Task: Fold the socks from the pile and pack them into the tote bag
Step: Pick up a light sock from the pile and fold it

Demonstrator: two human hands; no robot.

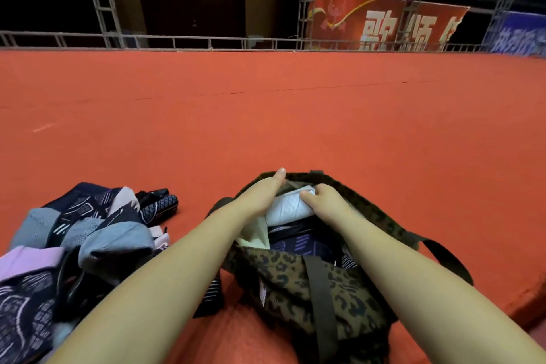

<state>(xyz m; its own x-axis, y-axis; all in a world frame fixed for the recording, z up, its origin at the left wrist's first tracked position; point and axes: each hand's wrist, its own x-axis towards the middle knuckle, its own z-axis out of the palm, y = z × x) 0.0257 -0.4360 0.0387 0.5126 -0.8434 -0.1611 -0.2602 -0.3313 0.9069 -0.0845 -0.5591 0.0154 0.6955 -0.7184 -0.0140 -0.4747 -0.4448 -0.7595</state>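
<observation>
A soft tote bag of leopard-print fabric (298, 284) with dark webbing straps lies open on the red carpeted floor (266, 115). Both hands reach into its mouth. The left hand (260, 195) holds the far rim with its fingers curled inside, thumb straight. The right hand (320, 198) curls its grip around one folded white quilted sock (288, 210) at the far end. Dark patterned socks (307, 242) lie deeper inside. On the near left, a loose pile of blue, lilac and navy knit socks (74, 242) rests.
</observation>
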